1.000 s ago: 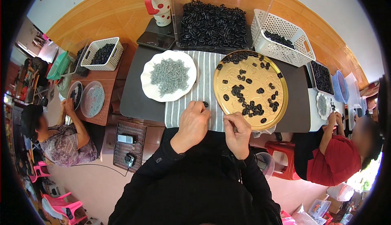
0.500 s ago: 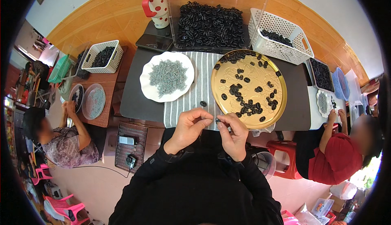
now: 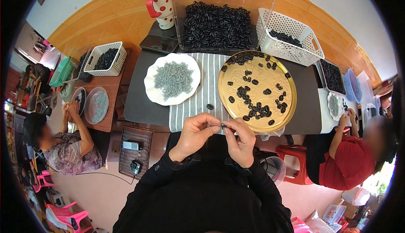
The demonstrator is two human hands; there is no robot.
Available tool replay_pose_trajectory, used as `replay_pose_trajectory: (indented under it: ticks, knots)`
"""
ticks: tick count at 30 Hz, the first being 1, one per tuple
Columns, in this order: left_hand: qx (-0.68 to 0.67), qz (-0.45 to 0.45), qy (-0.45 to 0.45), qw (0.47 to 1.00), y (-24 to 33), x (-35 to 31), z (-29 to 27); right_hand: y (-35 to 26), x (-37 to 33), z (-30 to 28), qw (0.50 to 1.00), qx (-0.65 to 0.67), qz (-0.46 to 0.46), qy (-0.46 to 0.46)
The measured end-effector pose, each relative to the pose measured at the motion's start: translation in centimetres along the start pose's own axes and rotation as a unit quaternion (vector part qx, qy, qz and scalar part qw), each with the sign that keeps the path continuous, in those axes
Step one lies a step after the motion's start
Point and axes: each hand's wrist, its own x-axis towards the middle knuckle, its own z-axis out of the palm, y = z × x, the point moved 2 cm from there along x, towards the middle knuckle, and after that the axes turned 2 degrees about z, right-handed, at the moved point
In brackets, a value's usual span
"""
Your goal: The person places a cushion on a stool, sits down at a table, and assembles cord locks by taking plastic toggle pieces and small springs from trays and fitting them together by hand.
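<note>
In front of me, at the table's near edge, my left hand and my right hand meet fingertip to fingertip. Both are closed in a pinch around a small black plastic part, mostly covered by the fingers. Whether the left fingers also hold a screw is too small to tell. Just beyond them, a black oval part lies on the grey striped cloth. A white scalloped plate heaped with small silvery screws stands left. To the right, a round gold tray bears scattered black parts.
Behind stand a clear bin of black parts, a white perforated basket, a spotted tumbler and a dark phone. One person works at a left table, another at the right.
My fingertips have come closer together around the small black part. The right hand has shifted slightly left; the tray, plate and loose oval part stay put.
</note>
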Motion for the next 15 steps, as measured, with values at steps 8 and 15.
replay_pose_trajectory:
  ticks: [8, 15]
  knots:
    - [0.010, 0.001, -0.003, 1.000, -0.14, 0.02, -0.13, 0.23, 0.00, -0.18, 1.000, -0.010, -0.003, -0.007]
    - [-0.007, -0.019, 0.001, 1.000, -0.05, -0.20, -0.02, 0.03, 0.05, -0.17, 1.000, -0.010, -0.023, -0.011]
